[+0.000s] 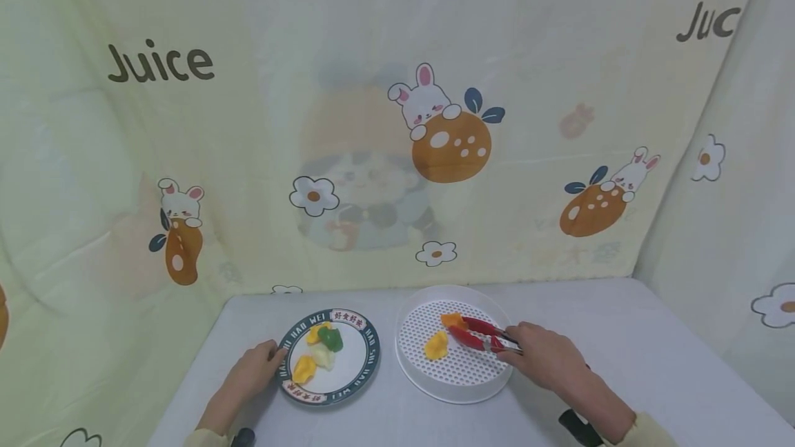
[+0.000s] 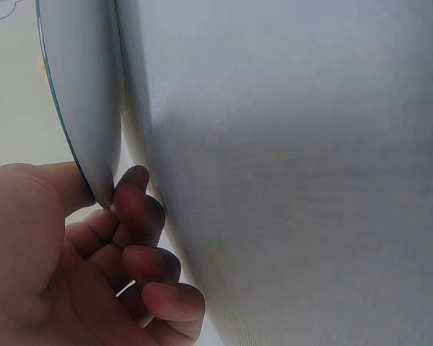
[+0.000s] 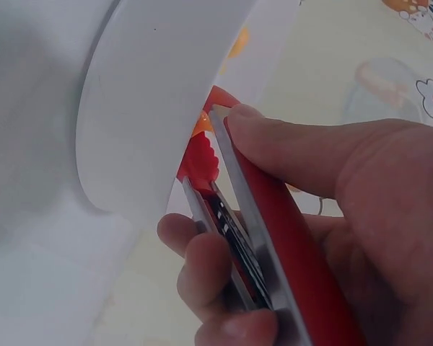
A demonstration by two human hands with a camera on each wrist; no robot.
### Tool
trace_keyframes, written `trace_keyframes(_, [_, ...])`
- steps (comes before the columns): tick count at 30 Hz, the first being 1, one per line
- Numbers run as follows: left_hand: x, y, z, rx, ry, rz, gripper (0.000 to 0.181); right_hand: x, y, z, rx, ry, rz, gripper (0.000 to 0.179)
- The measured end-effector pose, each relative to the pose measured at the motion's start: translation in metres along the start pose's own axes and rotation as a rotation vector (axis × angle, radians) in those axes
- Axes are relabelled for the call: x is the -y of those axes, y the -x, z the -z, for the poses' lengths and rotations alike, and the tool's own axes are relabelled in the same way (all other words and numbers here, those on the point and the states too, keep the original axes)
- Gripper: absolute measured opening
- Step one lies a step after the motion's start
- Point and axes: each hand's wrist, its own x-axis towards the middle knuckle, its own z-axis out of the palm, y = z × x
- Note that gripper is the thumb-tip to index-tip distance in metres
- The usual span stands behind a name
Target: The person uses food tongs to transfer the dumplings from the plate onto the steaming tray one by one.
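My left hand pinches the left rim of a plate with a dark green lettered border, thumb on top and fingers curled below. On the plate lie two yellow pieces, a green piece and a pale piece. My right hand grips red-tipped metal tongs, its thumb along one arm and its fingers round the other. The tong tips reach over a white perforated round tray, at an orange piece. A yellow piece sits beside it on the holes.
Plate and tray stand side by side on a white-covered table. Behind the table's back edge hangs a pale cloth printed with rabbits, oranges and flowers. Another cloth hangs along the right side.
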Motion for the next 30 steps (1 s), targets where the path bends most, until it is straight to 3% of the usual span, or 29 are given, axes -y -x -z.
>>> trace_keyframes(9, [0.0, 0.001, 0.0, -0.009, -0.001, -0.012, 0.027, 0.002, 0.0, 0.009, -0.013, -0.002, -0.028, 0.059])
trace_keyframes(21, [0.001, 0.002, 0.001, -0.013, 0.009, -0.013, 0.026, 0.035, -0.002, 0.025, -0.075, -0.151, -0.078, 0.11])
trace_keyframes(30, [0.001, -0.001, 0.0, -0.004, 0.007, -0.001, 0.026, 0.065, -0.008, 0.017, -0.052, -0.21, -0.064, 0.109])
